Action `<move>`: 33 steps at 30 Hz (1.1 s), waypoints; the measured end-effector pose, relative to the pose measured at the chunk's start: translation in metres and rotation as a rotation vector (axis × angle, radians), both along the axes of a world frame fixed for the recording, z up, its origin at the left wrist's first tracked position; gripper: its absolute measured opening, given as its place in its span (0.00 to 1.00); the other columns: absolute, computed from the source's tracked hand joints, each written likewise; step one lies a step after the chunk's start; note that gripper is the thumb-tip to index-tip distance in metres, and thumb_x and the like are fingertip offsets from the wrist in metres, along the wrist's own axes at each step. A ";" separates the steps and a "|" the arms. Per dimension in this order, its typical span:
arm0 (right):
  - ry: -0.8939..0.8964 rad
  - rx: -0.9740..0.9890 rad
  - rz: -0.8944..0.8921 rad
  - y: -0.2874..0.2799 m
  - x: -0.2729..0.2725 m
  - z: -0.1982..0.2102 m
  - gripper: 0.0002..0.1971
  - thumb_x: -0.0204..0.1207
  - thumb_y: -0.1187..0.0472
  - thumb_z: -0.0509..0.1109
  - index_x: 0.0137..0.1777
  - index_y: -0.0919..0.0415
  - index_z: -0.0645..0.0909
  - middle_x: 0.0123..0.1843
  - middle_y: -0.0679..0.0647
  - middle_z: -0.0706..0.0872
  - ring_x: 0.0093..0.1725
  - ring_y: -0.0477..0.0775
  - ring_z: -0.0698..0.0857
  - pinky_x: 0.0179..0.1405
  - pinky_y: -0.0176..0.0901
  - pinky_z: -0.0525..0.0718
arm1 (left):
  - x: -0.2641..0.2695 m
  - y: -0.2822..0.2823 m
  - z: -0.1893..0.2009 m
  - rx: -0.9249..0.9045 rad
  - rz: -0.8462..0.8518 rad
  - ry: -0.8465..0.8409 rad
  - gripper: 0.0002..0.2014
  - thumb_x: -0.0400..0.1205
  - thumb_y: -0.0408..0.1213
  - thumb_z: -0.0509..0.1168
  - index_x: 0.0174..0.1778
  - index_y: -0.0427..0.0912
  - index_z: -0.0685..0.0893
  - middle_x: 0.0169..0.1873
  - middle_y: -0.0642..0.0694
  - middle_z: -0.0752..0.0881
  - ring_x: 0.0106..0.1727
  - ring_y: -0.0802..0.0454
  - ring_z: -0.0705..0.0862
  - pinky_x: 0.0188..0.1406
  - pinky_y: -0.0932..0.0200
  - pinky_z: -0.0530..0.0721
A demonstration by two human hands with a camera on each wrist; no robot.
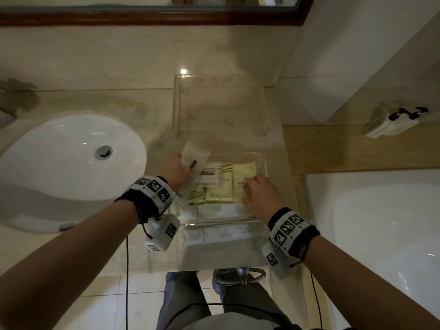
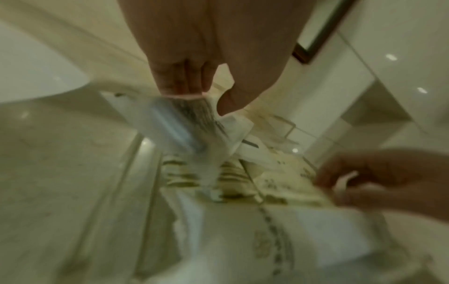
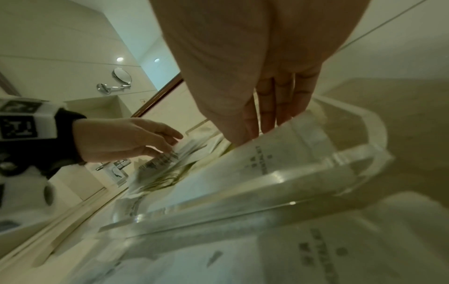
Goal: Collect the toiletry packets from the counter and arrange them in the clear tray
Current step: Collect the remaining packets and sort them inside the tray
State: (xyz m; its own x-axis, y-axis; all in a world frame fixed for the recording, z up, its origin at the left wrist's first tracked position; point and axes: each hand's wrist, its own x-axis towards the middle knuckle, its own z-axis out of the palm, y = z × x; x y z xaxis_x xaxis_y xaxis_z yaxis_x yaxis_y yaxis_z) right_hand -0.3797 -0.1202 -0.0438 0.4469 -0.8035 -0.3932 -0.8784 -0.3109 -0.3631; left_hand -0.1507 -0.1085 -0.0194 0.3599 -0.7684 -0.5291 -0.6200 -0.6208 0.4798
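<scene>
Our left hand (image 1: 176, 168) pinches a white packet (image 1: 194, 160) over the clear tray (image 1: 261, 163) – right hand (image 1: 258, 194), fingers straight, presses yellow packets (image 1: 242, 173) lying just under it

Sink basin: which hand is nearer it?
Left. The left hand holds a packet just beside the sink basin; the right hand is over the clear tray's far side.

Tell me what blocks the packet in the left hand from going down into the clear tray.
Nothing separate blocks it. The left hand holds the white packet over the clear tray, whose floor already carries yellow packets right below.
</scene>
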 end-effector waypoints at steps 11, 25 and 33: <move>-0.090 0.013 0.144 0.012 -0.005 0.002 0.12 0.75 0.54 0.68 0.54 0.60 0.82 0.58 0.53 0.81 0.60 0.55 0.77 0.62 0.48 0.77 | -0.022 0.044 -0.008 -0.262 -0.884 -0.254 0.11 0.80 0.38 0.62 0.55 0.42 0.83 0.57 0.43 0.83 0.64 0.43 0.78 0.64 0.49 0.78; -0.151 -0.083 0.513 0.050 -0.026 -0.006 0.09 0.66 0.51 0.72 0.39 0.56 0.85 0.39 0.52 0.86 0.37 0.56 0.84 0.42 0.50 0.86 | -0.024 0.077 -0.016 -0.375 -0.913 -0.221 0.07 0.77 0.35 0.62 0.37 0.40 0.85 0.37 0.42 0.86 0.35 0.43 0.84 0.34 0.54 0.84; 0.076 -0.228 0.648 0.066 -0.019 -0.018 0.11 0.55 0.53 0.80 0.37 0.52 0.85 0.35 0.47 0.87 0.34 0.49 0.86 0.42 0.43 0.85 | -0.031 0.091 -0.014 -0.231 -0.968 -0.179 0.10 0.82 0.39 0.58 0.49 0.40 0.84 0.47 0.44 0.86 0.45 0.46 0.84 0.42 0.56 0.80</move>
